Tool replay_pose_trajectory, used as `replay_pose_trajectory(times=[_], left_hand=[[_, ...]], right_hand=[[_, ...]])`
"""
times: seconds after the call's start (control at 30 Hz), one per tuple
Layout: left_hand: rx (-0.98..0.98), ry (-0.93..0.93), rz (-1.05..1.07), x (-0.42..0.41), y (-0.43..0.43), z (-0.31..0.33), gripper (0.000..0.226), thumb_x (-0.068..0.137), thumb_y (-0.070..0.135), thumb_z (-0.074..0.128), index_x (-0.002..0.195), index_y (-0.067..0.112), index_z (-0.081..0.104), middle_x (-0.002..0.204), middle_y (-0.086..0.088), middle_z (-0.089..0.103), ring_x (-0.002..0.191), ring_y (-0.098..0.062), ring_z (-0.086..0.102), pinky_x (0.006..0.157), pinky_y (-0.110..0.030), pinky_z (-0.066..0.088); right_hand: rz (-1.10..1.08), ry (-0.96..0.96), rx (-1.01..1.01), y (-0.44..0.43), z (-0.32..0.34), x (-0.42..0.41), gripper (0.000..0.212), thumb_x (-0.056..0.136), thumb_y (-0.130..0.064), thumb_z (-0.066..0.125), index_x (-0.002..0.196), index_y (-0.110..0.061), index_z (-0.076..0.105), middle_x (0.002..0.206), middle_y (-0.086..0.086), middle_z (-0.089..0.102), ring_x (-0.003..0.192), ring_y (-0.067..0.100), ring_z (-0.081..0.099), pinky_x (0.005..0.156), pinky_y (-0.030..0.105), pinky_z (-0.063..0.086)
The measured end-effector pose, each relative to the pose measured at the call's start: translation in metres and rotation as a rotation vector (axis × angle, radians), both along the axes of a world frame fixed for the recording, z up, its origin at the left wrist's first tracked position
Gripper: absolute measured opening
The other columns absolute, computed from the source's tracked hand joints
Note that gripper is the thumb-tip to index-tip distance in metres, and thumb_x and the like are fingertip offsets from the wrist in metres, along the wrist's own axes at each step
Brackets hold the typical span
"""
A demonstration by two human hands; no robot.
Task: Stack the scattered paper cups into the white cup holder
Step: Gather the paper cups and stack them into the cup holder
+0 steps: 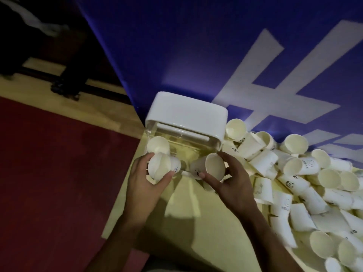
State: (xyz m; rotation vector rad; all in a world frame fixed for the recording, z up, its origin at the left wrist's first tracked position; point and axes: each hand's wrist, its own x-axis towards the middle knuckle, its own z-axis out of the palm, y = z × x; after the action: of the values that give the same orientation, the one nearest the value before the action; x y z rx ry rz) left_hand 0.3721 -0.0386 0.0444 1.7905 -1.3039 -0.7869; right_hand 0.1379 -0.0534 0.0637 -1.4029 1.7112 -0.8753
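Note:
The white cup holder (186, 112) stands at the table's far left corner, a white top over a clear body. My left hand (145, 181) grips a crumpled white paper cup (160, 166) just in front of the holder's left side. Another cup (158, 147) sits right above it, against the clear body. My right hand (231, 179) holds a second cup (210, 166) by its rim, mouth turned toward me. Several scattered paper cups (294, 181), some with small black prints, lie in a heap to the right.
The yellow table (196, 222) ends close to my left arm, with red carpet (59, 173) below. A blue banner with white strokes (196, 46) rises behind the holder. The cup heap fills the table's right side.

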Motion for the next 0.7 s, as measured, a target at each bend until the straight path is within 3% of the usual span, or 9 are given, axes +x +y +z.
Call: replay_pose_trajectory(times=[0.23, 0.33, 0.47, 0.6, 0.7], left_hand=[[-0.167, -0.069, -0.042, 0.038, -0.043, 0.01, 0.066, 0.073, 0.034, 0.09, 0.131, 0.017, 0.062, 0.129, 0.003, 0.056, 0.116, -0.016, 0.058, 0.093, -0.033, 0.053], [-0.134, -0.161, -0.121, 0.045, -0.059, -0.003, 0.07, 0.074, 0.049, 0.082, 0.132, 0.015, 0.062, 0.131, 0.0, 0.056, 0.119, -0.018, 0.054, 0.097, -0.025, 0.043], [-0.051, -0.247, -0.229, 0.047, -0.075, -0.028, 0.071, 0.067, 0.033, 0.093, 0.129, 0.014, 0.065, 0.125, -0.004, 0.061, 0.111, -0.024, 0.051, 0.092, -0.031, 0.043], [0.072, -0.28, -0.319, 0.046, -0.089, -0.05, 0.075, 0.067, 0.038, 0.093, 0.131, 0.013, 0.063, 0.13, -0.001, 0.062, 0.117, -0.026, 0.053, 0.092, -0.024, 0.034], [0.099, -0.242, -0.336, 0.044, -0.091, -0.061, 0.082, 0.066, 0.039, 0.093, 0.136, 0.01, 0.061, 0.135, -0.004, 0.063, 0.125, -0.028, 0.053, 0.097, -0.027, 0.037]], right_hand=[[-0.016, -0.005, -0.019, -0.01, 0.004, 0.045, 0.057, 0.069, -0.048, 0.09, 0.106, -0.066, 0.051, 0.11, -0.037, 0.06, 0.096, 0.005, 0.064, 0.07, 0.037, 0.058], [-0.033, 0.007, -0.03, -0.011, 0.005, 0.05, 0.057, 0.069, -0.049, 0.09, 0.108, -0.065, 0.052, 0.11, -0.033, 0.063, 0.098, 0.007, 0.065, 0.071, 0.041, 0.059], [-0.072, 0.02, -0.023, -0.014, 0.004, 0.054, 0.061, 0.067, -0.053, 0.09, 0.115, -0.06, 0.053, 0.114, -0.028, 0.062, 0.097, 0.009, 0.065, 0.074, 0.042, 0.059], [-0.073, 0.005, -0.004, -0.021, 0.005, 0.062, 0.068, 0.066, -0.054, 0.09, 0.124, -0.047, 0.055, 0.118, -0.022, 0.062, 0.099, 0.01, 0.065, 0.075, 0.044, 0.059], [-0.032, 0.017, -0.046, -0.028, 0.009, 0.072, 0.064, 0.068, -0.054, 0.089, 0.122, -0.046, 0.055, 0.118, -0.022, 0.061, 0.103, 0.01, 0.063, 0.077, 0.041, 0.058]])
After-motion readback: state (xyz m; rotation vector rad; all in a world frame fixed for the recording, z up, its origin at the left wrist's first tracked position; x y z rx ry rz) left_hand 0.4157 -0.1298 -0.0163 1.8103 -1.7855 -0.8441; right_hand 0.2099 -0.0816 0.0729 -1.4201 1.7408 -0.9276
